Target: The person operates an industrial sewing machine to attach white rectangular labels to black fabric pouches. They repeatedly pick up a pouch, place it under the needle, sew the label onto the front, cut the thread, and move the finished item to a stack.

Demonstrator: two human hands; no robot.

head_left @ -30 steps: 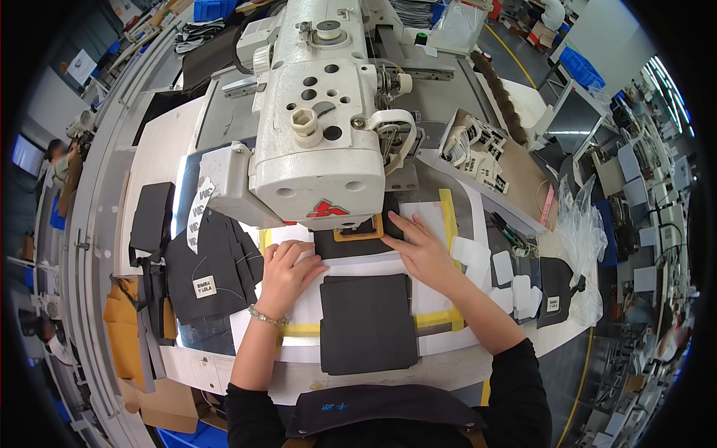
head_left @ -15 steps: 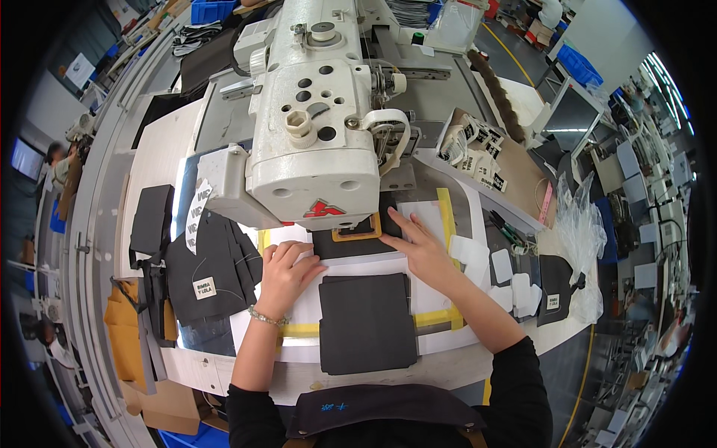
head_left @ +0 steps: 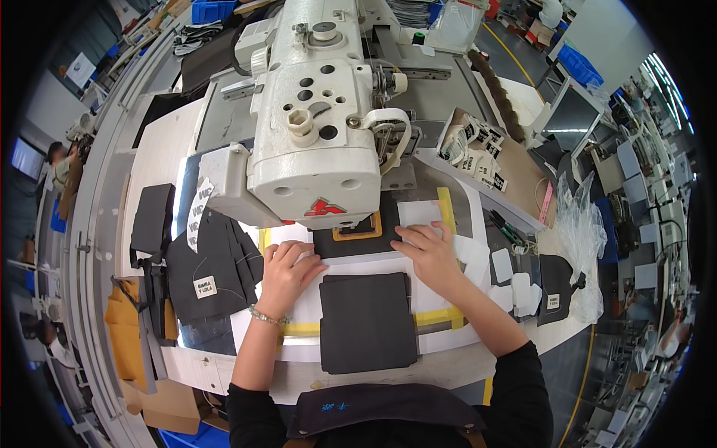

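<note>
A dark grey fabric piece [head_left: 323, 243] lies flat under the white sewing machine head [head_left: 314, 179]. The machine's yellow-edged rectangular clamp frame [head_left: 357, 237] sits on the piece. My left hand [head_left: 285, 278] rests at the piece's left edge, its fingers loosely bent and lying on the surface. At the right edge my right hand [head_left: 432, 257] touches with its fingertips, fingers apart and a little curved. Neither hand visibly grips anything. Nearer to me, between my forearms, a stack of dark rectangular pieces [head_left: 368, 322] lies on the white work surface [head_left: 437, 342].
To the left lie dark fabric pieces [head_left: 209, 257], one with a pale label, and a mustard-coloured piece [head_left: 123, 328] hangs at the table edge. A cardboard box of labels [head_left: 515, 198] stands at right, near clear plastic bags [head_left: 579, 239]. Yellow tape [head_left: 447, 213] marks the work surface.
My right hand has shifted right, away from the clamp frame to the piece's right edge, with its fingers drawn in. The left hand and the fabric piece stay practically in place.
</note>
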